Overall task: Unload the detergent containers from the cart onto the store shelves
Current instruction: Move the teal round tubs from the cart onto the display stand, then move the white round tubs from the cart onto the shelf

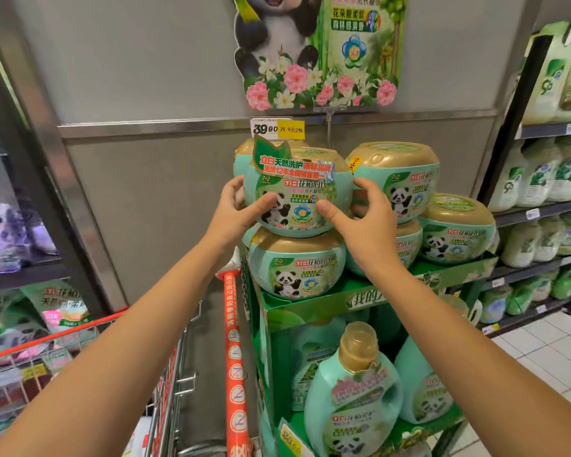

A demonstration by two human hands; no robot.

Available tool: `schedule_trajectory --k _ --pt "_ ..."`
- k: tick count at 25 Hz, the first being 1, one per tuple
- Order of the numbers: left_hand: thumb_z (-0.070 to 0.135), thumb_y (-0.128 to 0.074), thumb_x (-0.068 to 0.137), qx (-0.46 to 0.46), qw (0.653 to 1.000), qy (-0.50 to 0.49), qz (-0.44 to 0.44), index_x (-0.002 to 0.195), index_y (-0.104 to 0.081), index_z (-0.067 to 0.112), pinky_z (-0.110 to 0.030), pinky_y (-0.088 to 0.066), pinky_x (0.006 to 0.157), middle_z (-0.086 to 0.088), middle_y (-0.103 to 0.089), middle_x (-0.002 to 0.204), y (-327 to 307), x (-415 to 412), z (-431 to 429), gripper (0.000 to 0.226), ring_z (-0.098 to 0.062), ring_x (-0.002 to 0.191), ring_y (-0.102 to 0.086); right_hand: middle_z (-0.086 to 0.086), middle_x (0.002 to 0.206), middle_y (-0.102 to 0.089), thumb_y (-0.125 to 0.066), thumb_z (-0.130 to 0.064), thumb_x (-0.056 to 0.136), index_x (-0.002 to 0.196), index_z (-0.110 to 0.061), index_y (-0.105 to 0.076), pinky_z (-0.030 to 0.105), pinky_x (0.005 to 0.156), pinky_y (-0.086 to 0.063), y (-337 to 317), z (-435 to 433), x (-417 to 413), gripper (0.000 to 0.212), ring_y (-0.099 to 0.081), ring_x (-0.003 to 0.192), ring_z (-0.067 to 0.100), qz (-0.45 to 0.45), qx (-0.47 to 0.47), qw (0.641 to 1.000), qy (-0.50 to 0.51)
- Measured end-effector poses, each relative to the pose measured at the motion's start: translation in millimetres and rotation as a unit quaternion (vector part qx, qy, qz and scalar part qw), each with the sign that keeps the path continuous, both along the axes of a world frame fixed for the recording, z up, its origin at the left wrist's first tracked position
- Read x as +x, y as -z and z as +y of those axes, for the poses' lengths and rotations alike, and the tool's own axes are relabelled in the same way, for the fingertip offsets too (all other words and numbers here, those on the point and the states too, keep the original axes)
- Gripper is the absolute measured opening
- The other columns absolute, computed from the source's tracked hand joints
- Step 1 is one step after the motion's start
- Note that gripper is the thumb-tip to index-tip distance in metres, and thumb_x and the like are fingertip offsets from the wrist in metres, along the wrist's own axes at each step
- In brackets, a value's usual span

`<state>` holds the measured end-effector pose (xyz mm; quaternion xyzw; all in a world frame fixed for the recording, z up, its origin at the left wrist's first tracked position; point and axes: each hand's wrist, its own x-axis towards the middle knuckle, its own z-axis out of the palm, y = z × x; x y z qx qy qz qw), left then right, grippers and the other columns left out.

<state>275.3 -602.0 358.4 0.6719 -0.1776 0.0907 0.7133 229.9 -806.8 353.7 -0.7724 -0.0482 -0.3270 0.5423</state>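
The person grips a round detergent tub (297, 192) from both sides, arms stretched forward. The left hand (234, 209) curls round the tub's left side with the thumb laid across the front label. The right hand (363, 219) holds the right side, thumb pressed on the label and fingers arched into the gap beside the neighbouring tub. The two thumbs nearly meet on the panda picture.

The tub is mint green with a gold lid and a leaf-shaped paper tag on top. It sits upright on the lid of a second tub (295, 265), which stands at the front left corner of the top tier of a green display stand (360, 298). Other tubs (455, 229) of the same kind stand to the right on that tier, some stacked two high. On the tier below stand large bottles (353, 390) with gold caps.

The cart (172, 374) stands just left of the stand, its red handle (233, 357) running beside the stand's edge. A price tag (277, 128) and a panda sign (317, 51) hang on the grey wall behind. Shelves (541, 212) of pale bottles line the right side.
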Motion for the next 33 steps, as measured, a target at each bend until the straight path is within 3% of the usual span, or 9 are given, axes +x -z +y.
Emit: schedule_trajectory --k 3,6,8,11,17,20,25,30,33 --pt "0.038 -0.070 0.072 0.014 1.000 -0.007 0.001 0.142 -0.030 0.020 -0.024 -0.057 0.070 0.012 -0.070 0.111 4 -1 -3 0.082 -0.006 0.098 -0.069 0.001 0.127 -0.056 -0.075 -0.045 0.076 0.131 -0.019 -0.048 0.039 0.092 -0.053 8 -3 -1 0.066 -0.058 0.109 0.018 0.009 0.013 1.000 -0.008" --pt "0.036 -0.065 0.080 0.010 1.000 -0.007 -0.001 0.143 -0.031 0.025 -0.022 -0.058 0.067 0.008 -0.070 0.110 9 -3 -5 0.072 -0.009 0.093 -0.072 -0.010 0.115 -0.059 -0.075 -0.042 0.078 0.122 -0.025 -0.051 0.027 0.085 -0.051 31 -9 -6 0.053 -0.058 0.105 0.014 0.039 0.030 0.999 -0.020" --pt "0.037 -0.063 0.081 0.008 1.000 -0.009 0.000 0.144 -0.032 0.024 -0.022 -0.058 0.069 0.008 -0.070 0.111 10 -4 -6 0.072 -0.011 0.094 -0.072 -0.008 0.126 -0.058 -0.075 -0.047 0.075 0.132 -0.023 -0.048 0.028 0.090 -0.048 51 -12 -10 0.067 -0.055 0.114 0.016 0.106 0.012 0.993 -0.045" --pt "0.034 -0.062 0.086 0.009 1.000 -0.015 0.005 0.145 -0.032 0.023 -0.022 -0.058 0.067 0.011 -0.071 0.106 9 -4 -4 0.068 -0.010 0.093 -0.072 0.002 0.144 -0.048 -0.079 -0.047 0.070 0.146 -0.016 -0.036 0.044 0.108 -0.041 70 -10 -10 0.093 -0.047 0.129 0.021 0.162 -0.025 0.984 -0.073" --pt "0.038 -0.064 0.081 0.004 1.000 -0.030 0.002 0.146 -0.031 0.022 -0.019 -0.057 0.066 0.016 -0.075 0.098 10 -4 -4 0.074 -0.007 0.092 -0.072 0.007 0.140 -0.044 -0.080 -0.032 0.075 0.145 -0.011 -0.038 0.038 0.102 -0.047 73 -7 -5 0.084 -0.050 0.125 0.024 0.128 -0.038 0.991 -0.027" --pt "0.040 -0.067 0.075 -0.012 1.000 -0.028 0.000 0.146 -0.032 0.020 -0.019 -0.057 0.067 0.013 -0.076 0.096 11 -6 -5 0.082 -0.009 0.091 -0.072 0.007 0.142 -0.046 -0.079 -0.031 0.077 0.145 -0.011 -0.038 0.043 0.104 -0.046 74 -8 -1 0.083 -0.048 0.129 0.024 0.132 -0.044 0.990 -0.028" --pt "0.030 -0.065 0.085 -0.037 0.999 -0.023 -0.007 0.145 -0.035 0.020 -0.023 -0.058 0.074 0.003 -0.071 0.113 13 -8 -11 0.068 -0.012 0.099 -0.071 0.006 0.142 -0.049 -0.077 -0.035 0.078 0.144 -0.013 -0.040 0.046 0.104 -0.044 76 -7 -3 0.079 -0.050 0.127 0.023 0.139 -0.047 0.989 -0.015" --pt "0.046 -0.070 0.071 -0.008 0.998 -0.063 0.009 0.152 -0.022 0.024 -0.024 -0.052 0.086 0.012 -0.060 0.124 12 -30 -7 0.097 -0.002 0.110 -0.061 -0.002 0.129 -0.044 -0.074 -0.030 0.081 0.133 -0.019 -0.046 0.035 0.096 -0.047 81 8 -32 0.060 -0.048 0.111 0.010 0.097 0.014 0.995 0.028" --pt "0.032 -0.065 0.088 0.003 0.988 -0.154 0.009 0.135 -0.052 0.020 -0.031 -0.050 0.096 0.004 -0.060 0.125 30 -59 17 0.051 -0.011 0.116 -0.058 -0.009 0.118 -0.043 -0.068 -0.022 0.086 0.122 -0.024 -0.049 0.026 0.092 -0.044 92 24 -62 0.040 -0.047 0.108 0.003 0.037 0.045 0.998 0.039"
